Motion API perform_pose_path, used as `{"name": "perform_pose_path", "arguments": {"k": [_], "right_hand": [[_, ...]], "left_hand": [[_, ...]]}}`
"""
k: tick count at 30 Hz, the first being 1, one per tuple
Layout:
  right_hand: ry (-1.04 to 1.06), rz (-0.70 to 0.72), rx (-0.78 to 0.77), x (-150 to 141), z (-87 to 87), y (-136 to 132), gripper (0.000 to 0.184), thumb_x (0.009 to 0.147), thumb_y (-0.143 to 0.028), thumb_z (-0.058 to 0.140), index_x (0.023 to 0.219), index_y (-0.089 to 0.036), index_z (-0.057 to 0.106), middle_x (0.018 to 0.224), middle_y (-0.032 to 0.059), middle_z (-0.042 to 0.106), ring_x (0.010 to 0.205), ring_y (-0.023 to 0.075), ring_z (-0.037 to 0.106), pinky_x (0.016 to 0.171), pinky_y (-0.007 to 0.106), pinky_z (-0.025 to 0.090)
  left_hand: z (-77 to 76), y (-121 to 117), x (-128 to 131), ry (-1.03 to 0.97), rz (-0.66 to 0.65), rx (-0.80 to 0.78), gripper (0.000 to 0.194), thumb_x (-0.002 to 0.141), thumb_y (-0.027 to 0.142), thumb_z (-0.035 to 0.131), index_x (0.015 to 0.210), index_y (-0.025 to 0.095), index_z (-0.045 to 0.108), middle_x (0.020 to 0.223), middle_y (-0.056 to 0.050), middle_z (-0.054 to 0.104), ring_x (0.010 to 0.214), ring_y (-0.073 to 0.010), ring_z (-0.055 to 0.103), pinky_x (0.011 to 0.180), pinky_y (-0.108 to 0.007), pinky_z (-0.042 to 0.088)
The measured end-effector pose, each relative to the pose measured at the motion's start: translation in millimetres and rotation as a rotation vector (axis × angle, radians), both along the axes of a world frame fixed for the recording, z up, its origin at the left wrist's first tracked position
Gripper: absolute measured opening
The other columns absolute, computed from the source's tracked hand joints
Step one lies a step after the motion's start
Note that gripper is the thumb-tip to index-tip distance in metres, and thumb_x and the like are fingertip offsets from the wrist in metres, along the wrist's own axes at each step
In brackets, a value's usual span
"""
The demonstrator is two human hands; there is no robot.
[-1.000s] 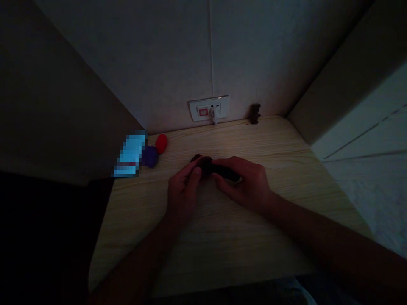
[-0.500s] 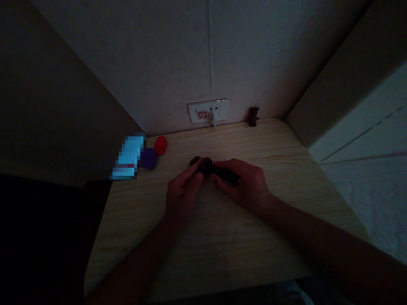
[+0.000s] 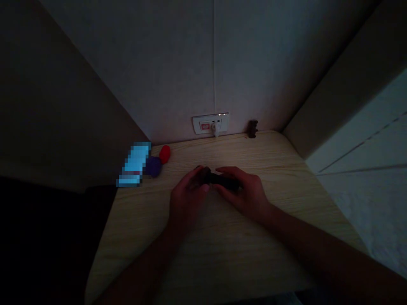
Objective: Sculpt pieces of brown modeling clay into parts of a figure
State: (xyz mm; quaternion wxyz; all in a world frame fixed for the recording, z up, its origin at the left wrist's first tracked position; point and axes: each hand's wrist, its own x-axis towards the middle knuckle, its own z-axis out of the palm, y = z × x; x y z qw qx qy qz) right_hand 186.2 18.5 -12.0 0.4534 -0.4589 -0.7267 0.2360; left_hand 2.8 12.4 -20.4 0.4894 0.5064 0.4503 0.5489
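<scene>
Low over the table, both hands meet around a dark, stick-shaped thing (image 3: 224,181) with a lumpy brown end. The dim light hides what kind of thing it is. My left hand (image 3: 186,201) curls about the lumpy end, its thumb below and its fingers behind. My right hand (image 3: 251,190) is closed around the black, longer part, with the forefinger and thumb along its two sides. Part of the thing is hidden by the fingers.
A red ball (image 3: 165,154) and a purple ball (image 3: 153,167) lie beside a bright, blurred-out screen (image 3: 135,164) at the left. A small brown bear figure (image 3: 252,128) stands against the wall. A plug (image 3: 216,128) sits in the wall socket (image 3: 195,125).
The view has tilted up slightly, so everything sits lower. My left fingers have shifted on the lumpy end, and my right forefinger has lifted a little along the black part.
</scene>
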Motion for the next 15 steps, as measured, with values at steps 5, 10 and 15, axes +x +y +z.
{"name": "perform_pose_path", "arguments": {"k": [5,10,15], "right_hand": [[0.07,0.05,-0.068,1.0,-3.9,2.6,0.023,0.087,-0.032,0.073,0.107,-0.021,0.067,0.095,0.0047,0.079,0.083,0.019,0.077,0.073,0.027,0.06],[0.034,0.041,-0.071,1.9,-7.5,3.6,0.023,0.087,-0.032,0.073,0.107,-0.021,0.068,0.093,0.005,0.078,0.08,0.0191,0.075,0.071,0.028,0.059],[0.015,0.009,-0.066,1.1,-9.7,4.6,0.022,0.086,-0.03,0.073,0.105,-0.02,0.068,0.09,0.0045,0.078,0.077,0.0186,0.075,0.07,0.027,0.059]], "left_hand": [[2.0,-0.4,4.6,0.037,0.035,-0.019,0.053,0.076,0.028,0.082,0.126,0.018,0.069,0.134,-0.014,0.069,0.123,-0.0288,0.066,0.106,-0.043,0.054],[-0.9,-0.2,5.0,0.04,0.063,-0.059,0.05,0.075,0.027,0.083,0.123,0.018,0.071,0.132,-0.013,0.071,0.122,-0.028,0.067,0.108,-0.043,0.053],[-5.5,-0.5,3.5,0.104,0.05,-0.049,0.053,0.079,0.03,0.081,0.129,0.018,0.069,0.135,-0.011,0.069,0.124,-0.0283,0.066,0.112,-0.045,0.051]]}}
